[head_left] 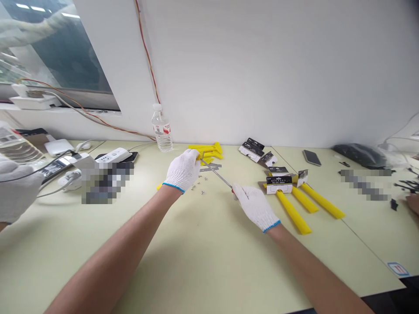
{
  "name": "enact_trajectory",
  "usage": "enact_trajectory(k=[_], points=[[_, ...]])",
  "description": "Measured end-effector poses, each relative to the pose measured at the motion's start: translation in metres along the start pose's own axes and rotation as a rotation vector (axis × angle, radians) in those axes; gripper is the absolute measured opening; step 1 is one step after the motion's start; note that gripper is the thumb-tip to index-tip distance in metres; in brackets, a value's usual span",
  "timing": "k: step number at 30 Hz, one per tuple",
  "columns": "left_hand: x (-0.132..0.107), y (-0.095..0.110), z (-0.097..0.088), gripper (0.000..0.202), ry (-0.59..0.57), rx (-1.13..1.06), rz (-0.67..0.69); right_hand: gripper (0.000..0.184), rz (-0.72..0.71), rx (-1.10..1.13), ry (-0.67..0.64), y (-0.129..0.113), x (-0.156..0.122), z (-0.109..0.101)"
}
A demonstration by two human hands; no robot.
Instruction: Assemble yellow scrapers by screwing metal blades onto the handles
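My left hand (183,171), in a white knit glove with a blue cuff, is closed around a yellow plastic tool, probably a scraper. Its head (199,157) shows at the fingertips; most of it is hidden by the glove. My right hand (255,204), gloved alike, grips a screwdriver whose handle is mostly covered. The long metal shank (218,173) of the screwdriver slants up to the left, its tip at the yellow head. Small screws (202,192) lie scattered below. Behind the left hand are more yellow tool pieces (209,150) and flat grey metal strips (214,167).
Several yellow-handled tools with black-and-white cards (293,209) lie to the right. Loose cards (252,149) and a phone (311,158) sit farther back. A water bottle (162,131) stands by the wall; a power strip (114,157) lies left. Another person's gloved hand (16,189) is at far left.
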State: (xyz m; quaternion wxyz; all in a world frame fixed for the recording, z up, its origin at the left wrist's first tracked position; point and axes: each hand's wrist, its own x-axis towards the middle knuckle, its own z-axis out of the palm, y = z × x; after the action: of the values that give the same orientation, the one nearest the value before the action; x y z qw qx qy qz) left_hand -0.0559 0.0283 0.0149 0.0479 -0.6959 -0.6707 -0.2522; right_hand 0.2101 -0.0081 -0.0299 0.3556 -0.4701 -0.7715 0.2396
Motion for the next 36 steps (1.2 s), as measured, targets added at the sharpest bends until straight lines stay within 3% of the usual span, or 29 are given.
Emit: enact_trajectory(k=[5, 11, 14, 18, 20, 23, 27, 30, 33, 36], points=[[-0.002, 0.0, 0.003, 0.019, 0.02, -0.033, 0.013, 0.072, 0.171, 0.029, -0.232, -0.001, -0.004, -0.002], [0.0, 0.002, 0.0, 0.02, 0.073, -0.041, 0.015, 0.071, 0.438, 0.279, -0.426, 0.004, -0.003, -0.006], [0.001, 0.001, -0.003, 0.018, 0.051, -0.041, 0.03, 0.069, 0.434, 0.204, -0.353, 0.005, 0.0, -0.008], [0.003, -0.001, -0.007, 0.014, -0.035, -0.063, 0.014, 0.063, 0.204, -0.027, -0.115, 0.009, 0.003, -0.005], [0.003, -0.002, -0.007, 0.013, -0.033, -0.066, -0.001, 0.06, 0.146, -0.06, -0.058, 0.01, 0.004, -0.002], [0.003, -0.002, -0.007, 0.014, 0.0, -0.073, 0.019, 0.063, 0.207, 0.02, -0.1, 0.007, 0.003, 0.001], [0.003, -0.001, -0.007, 0.016, 0.022, -0.05, 0.04, 0.071, 0.494, 0.239, -0.298, -0.005, -0.002, -0.002], [0.003, -0.001, -0.007, 0.018, 0.024, -0.019, 0.056, 0.075, 0.585, 0.308, -0.368, -0.011, -0.005, -0.004], [0.003, -0.003, -0.005, 0.018, -0.012, -0.008, 0.067, 0.071, 0.494, 0.206, -0.3, -0.01, -0.003, -0.006], [0.004, -0.006, -0.004, 0.016, -0.05, -0.033, 0.049, 0.063, 0.272, -0.023, -0.143, -0.004, 0.002, -0.006]])
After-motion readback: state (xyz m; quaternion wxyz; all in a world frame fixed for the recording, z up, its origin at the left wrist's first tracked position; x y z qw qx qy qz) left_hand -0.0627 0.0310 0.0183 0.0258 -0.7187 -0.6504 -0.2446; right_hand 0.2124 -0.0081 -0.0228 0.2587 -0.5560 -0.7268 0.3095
